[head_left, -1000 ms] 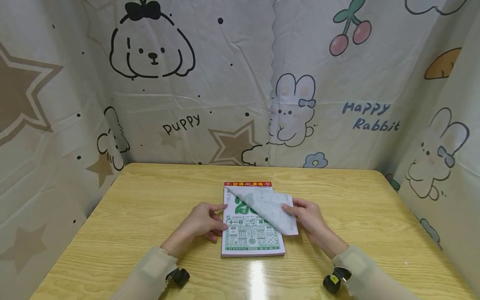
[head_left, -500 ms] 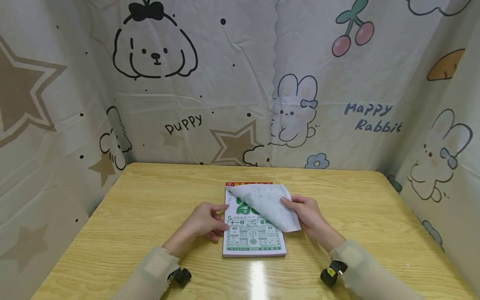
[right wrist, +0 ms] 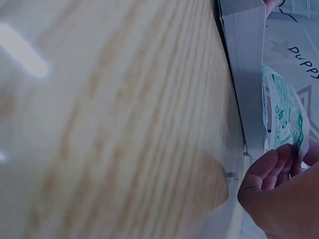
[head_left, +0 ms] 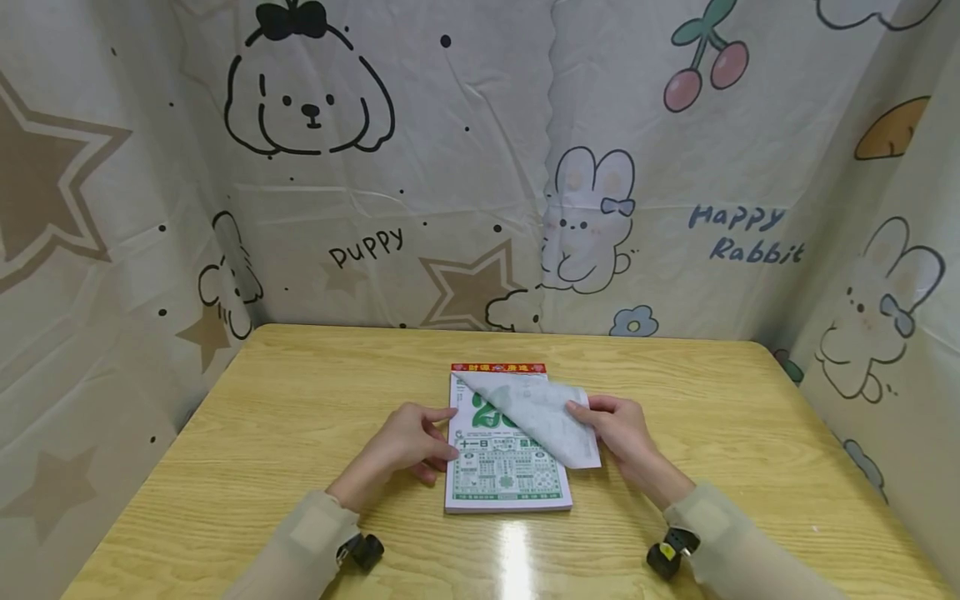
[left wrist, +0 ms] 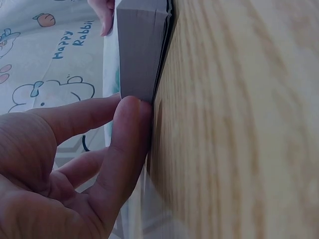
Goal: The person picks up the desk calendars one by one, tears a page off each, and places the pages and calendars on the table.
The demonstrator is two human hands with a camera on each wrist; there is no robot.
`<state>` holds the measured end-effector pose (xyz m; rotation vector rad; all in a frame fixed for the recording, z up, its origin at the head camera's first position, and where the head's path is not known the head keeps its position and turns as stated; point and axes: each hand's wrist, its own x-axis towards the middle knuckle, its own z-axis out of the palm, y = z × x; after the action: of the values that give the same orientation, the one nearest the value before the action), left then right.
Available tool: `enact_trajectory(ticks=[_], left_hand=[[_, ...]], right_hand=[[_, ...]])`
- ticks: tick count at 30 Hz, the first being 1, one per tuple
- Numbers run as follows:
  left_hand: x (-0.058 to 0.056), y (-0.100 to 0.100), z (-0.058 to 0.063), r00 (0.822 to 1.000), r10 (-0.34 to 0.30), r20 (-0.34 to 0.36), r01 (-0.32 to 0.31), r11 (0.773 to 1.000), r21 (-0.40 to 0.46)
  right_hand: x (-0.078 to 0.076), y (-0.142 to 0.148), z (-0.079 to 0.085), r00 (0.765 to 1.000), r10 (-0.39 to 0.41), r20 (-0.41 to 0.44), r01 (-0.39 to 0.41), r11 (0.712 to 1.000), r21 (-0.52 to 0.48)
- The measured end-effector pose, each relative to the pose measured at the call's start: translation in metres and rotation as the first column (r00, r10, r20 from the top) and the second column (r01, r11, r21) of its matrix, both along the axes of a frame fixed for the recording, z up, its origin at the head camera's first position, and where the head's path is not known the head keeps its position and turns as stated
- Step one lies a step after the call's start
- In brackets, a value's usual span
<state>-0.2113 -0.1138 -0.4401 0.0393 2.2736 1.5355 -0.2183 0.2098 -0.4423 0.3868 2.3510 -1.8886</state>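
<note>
A tear-off calendar [head_left: 510,477] lies on the table, with a red top strip and green print on its page. Its upper sheet [head_left: 551,412] is folded over diagonally, showing its pale back; the top left corner still joins the pad. My right hand [head_left: 626,433] pinches that sheet by its right edge, thumb on top; the right wrist view shows its green-printed side. At the calendar's left edge my left hand [head_left: 408,439] holds the pad with its fingertips. In the left wrist view, the fingers [left wrist: 130,119] touch the thick side of the page block.
The wood-grain table [head_left: 315,367] surrounds the calendar and reflects light at its front. A printed cloth [head_left: 360,192] hangs behind the table and along both sides. Each wrist wears a small black camera on a strap.
The held sheet rose over the red strip half a second ago and is now lower again, uncovering the strip. My right hand dipped slightly with it; the left hand stayed in place.
</note>
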Motion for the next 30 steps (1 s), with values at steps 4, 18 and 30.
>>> enact_trajectory(ticks=[4,18,30], left_hand=[[-0.0003,0.0001,0.0012,1.0,0.001,-0.001,-0.001,1.0,-0.004],[-0.001,-0.0008,0.001,1.0,-0.004,0.0,0.004,1.0,-0.014],[-0.0015,-0.0009,-0.0008,1.0,-0.01,-0.007,0.009,1.0,-0.008]], right_hand=[[0.0008,0.0004,-0.0011,1.0,-0.002,0.0,0.002,1.0,-0.004],[0.0017,0.0034,-0.0036,1.0,-0.026,0.017,0.026,1.0,-0.014],[0.0026,0.0058,-0.0032,1.0,-0.025,0.012,0.026,1.0,-0.014]])
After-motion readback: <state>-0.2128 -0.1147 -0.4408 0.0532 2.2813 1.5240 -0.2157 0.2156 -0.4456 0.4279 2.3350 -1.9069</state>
